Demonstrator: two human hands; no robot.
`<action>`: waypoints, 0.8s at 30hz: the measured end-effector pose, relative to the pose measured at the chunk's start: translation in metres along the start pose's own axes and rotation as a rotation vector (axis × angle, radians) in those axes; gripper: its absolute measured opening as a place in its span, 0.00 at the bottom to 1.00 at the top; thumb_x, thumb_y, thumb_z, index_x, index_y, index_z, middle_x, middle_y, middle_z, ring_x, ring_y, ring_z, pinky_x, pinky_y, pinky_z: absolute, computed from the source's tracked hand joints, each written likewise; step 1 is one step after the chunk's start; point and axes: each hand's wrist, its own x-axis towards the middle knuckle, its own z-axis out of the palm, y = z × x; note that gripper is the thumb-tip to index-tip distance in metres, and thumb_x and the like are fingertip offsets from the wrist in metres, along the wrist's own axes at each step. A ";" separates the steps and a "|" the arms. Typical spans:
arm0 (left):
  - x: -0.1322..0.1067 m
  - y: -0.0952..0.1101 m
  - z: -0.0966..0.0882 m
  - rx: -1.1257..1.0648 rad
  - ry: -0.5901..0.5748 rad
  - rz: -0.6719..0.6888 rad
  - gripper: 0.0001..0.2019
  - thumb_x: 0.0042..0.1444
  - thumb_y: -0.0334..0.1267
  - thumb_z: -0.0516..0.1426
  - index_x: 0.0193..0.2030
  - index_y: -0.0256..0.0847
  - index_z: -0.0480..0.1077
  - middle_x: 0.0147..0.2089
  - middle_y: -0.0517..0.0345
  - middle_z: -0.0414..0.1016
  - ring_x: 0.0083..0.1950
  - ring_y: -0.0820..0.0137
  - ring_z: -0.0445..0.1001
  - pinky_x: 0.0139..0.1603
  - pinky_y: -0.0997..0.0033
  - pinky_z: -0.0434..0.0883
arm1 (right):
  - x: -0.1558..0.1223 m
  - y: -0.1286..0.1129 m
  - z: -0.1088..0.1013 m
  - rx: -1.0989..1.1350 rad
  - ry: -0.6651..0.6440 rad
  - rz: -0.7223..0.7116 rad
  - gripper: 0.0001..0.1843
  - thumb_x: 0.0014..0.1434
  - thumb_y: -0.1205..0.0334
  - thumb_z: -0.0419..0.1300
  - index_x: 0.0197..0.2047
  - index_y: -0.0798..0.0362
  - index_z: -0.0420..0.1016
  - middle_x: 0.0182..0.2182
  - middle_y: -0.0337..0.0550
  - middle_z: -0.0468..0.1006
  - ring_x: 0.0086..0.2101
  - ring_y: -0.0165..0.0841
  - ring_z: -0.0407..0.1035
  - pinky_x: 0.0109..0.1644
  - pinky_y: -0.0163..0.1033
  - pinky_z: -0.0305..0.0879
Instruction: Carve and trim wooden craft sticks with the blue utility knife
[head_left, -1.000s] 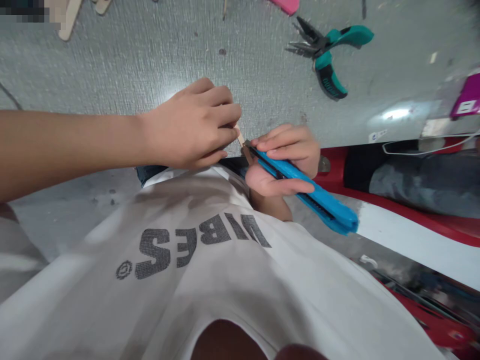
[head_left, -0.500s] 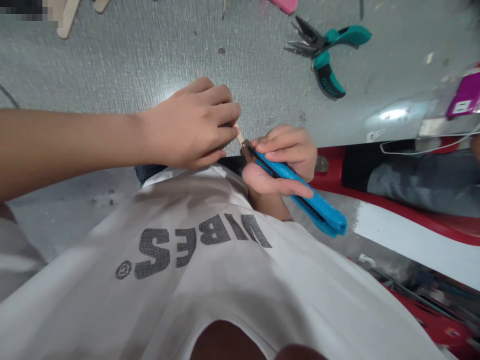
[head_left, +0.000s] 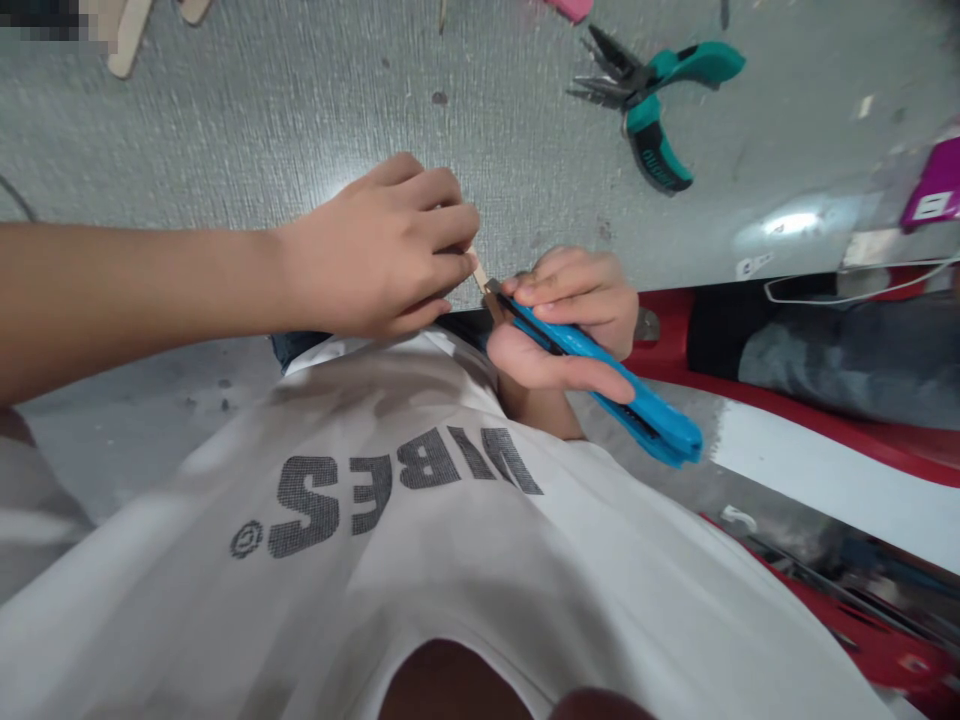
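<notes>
My left hand (head_left: 382, 250) is closed over a small wooden stick (head_left: 480, 273), of which only the tip shows past the fingers, pressed down near the edge of the grey table (head_left: 300, 110). My right hand (head_left: 570, 325) grips a blue utility knife (head_left: 607, 375), fingers wrapped round its handle. The blade end of the knife meets the stick's tip, right between the two hands. The knife's handle points down and to the right, over my white shirt (head_left: 420, 540).
Teal-handled pliers (head_left: 652, 100) lie on the table at the upper right. Flat wooden sticks (head_left: 127, 35) rest at the top left, a pink object (head_left: 570, 8) at the top edge and a purple packet (head_left: 934, 185) at the far right. A red and white edge (head_left: 825, 440) runs at the lower right.
Both hands stay in place at the stick. The knife's handle has shifted slightly, swinging in a little and back out.
</notes>
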 end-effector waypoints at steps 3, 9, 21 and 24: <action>0.000 0.001 0.000 -0.005 -0.002 -0.012 0.17 0.78 0.43 0.54 0.56 0.50 0.87 0.61 0.46 0.91 0.68 0.43 0.86 0.63 0.41 0.81 | 0.000 0.001 0.000 0.035 -0.019 0.004 0.54 0.74 0.13 0.21 0.21 0.47 0.56 0.18 0.36 0.55 0.12 0.27 0.56 0.20 0.37 0.47; 0.000 0.003 0.000 0.095 -0.024 0.026 0.18 0.81 0.41 0.54 0.59 0.42 0.86 0.62 0.45 0.91 0.68 0.39 0.87 0.60 0.38 0.82 | -0.003 0.010 0.005 -0.143 -0.096 -0.139 0.45 0.78 0.18 0.20 0.27 0.46 0.46 0.19 0.31 0.47 0.12 0.25 0.43 0.18 0.38 0.44; 0.003 0.006 -0.005 0.014 -0.041 -0.023 0.17 0.80 0.42 0.55 0.57 0.47 0.87 0.60 0.47 0.91 0.69 0.44 0.86 0.62 0.41 0.80 | 0.001 -0.001 0.000 0.059 -0.188 -0.043 0.47 0.78 0.15 0.28 0.27 0.47 0.53 0.22 0.33 0.51 0.15 0.27 0.49 0.20 0.39 0.50; 0.003 0.006 -0.006 0.035 -0.062 -0.015 0.18 0.81 0.41 0.54 0.59 0.46 0.87 0.61 0.45 0.91 0.69 0.42 0.86 0.63 0.39 0.80 | 0.002 0.000 0.006 -0.015 -0.057 -0.080 0.45 0.78 0.17 0.25 0.28 0.48 0.45 0.20 0.33 0.47 0.13 0.25 0.42 0.18 0.38 0.41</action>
